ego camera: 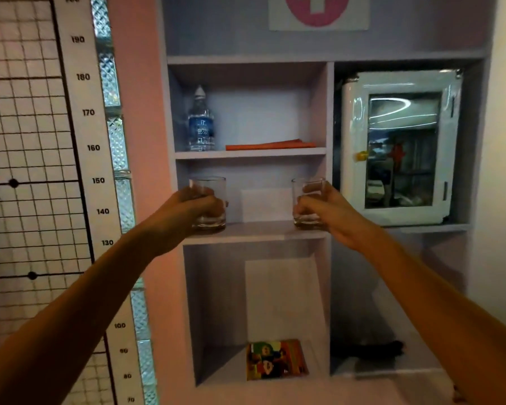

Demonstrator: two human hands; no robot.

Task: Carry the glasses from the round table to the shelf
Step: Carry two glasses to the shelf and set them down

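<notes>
Head view | left hand wrapped around left glass | right hand wrapped around right glass | both on shelf

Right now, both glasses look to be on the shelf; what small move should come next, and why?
Probably open both grips and draw back: the left glass and right glass appear to rest on the shelf, yet the left hand and right hand hold them.

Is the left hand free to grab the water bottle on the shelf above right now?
Probably not: the left hand is wrapped around a glass at the middle shelf. The water bottle stands unobstructed one shelf up, so it needs to let go first.
</notes>
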